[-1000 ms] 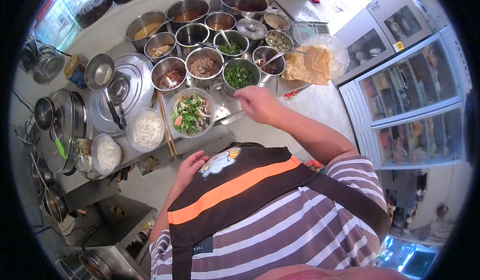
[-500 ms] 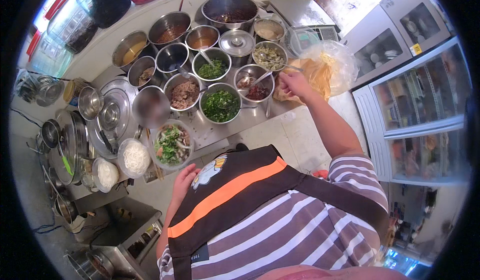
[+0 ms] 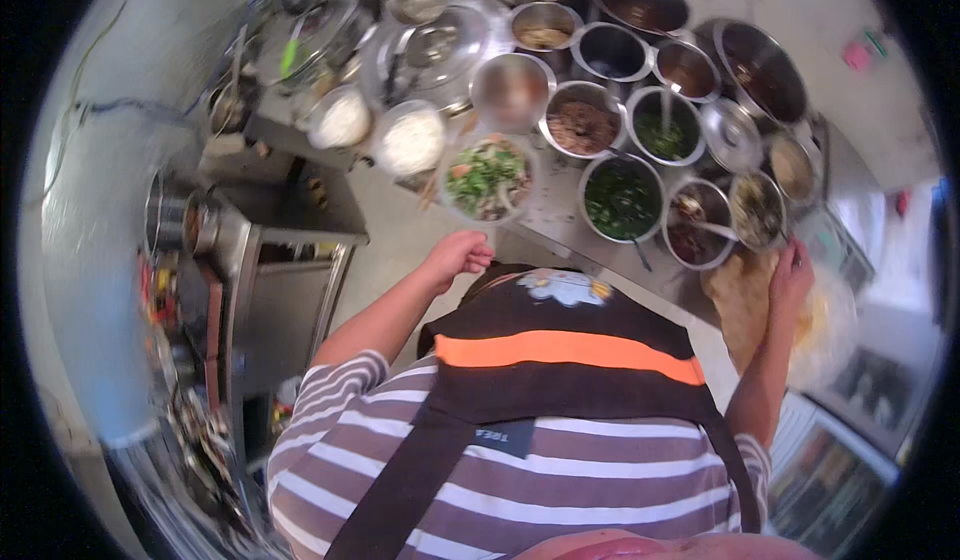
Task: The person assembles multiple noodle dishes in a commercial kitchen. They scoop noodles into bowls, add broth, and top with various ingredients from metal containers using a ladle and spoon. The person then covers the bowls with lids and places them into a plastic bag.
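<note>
My left hand hangs in front of the table edge with its fingers loosely curled and nothing visible in them. Just beyond it stands a clear plastic bowl of chopped greens and other food. On the right, my right hand is at the near right rim of a steel pot of pale green chopped food. Its fingers are drawn together; blur hides what they grip, if anything. Beside that pot, a steel pot of dark red and brown food has a spoon in it.
Pots of chopped greens, minced meat and sauces crowd the steel table. Two tubs of white food stand left of the bowl, with large round lids behind. Brown paper and a plastic bag lie below my right hand.
My view has swung left, so the table now lies further right. My left hand has come up and out from beside the apron. My right hand remains near the pale green food's pot.
</note>
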### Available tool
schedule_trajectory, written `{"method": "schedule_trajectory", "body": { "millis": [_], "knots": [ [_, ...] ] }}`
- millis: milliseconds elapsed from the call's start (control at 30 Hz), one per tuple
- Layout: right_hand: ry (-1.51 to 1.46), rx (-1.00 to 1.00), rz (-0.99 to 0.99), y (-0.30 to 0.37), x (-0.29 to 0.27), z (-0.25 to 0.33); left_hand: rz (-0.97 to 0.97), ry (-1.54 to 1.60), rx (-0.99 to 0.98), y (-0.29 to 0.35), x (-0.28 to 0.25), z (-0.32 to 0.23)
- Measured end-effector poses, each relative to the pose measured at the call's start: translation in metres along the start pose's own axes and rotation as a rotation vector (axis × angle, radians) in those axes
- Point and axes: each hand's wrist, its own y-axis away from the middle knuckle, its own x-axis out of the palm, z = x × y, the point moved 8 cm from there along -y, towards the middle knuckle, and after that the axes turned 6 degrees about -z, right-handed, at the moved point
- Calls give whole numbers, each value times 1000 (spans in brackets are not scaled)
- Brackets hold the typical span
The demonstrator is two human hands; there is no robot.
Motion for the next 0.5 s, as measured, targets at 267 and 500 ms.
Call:
{"method": "schedule_trajectory", "body": {
  "millis": [267,500],
  "knots": [
    [128,-111,128,-10,37,24,-388,333,156,-33,-106,-11],
    [-497,593,-100,1,27,-40,-352,382,82,-50,-113,0]
  ]
}}
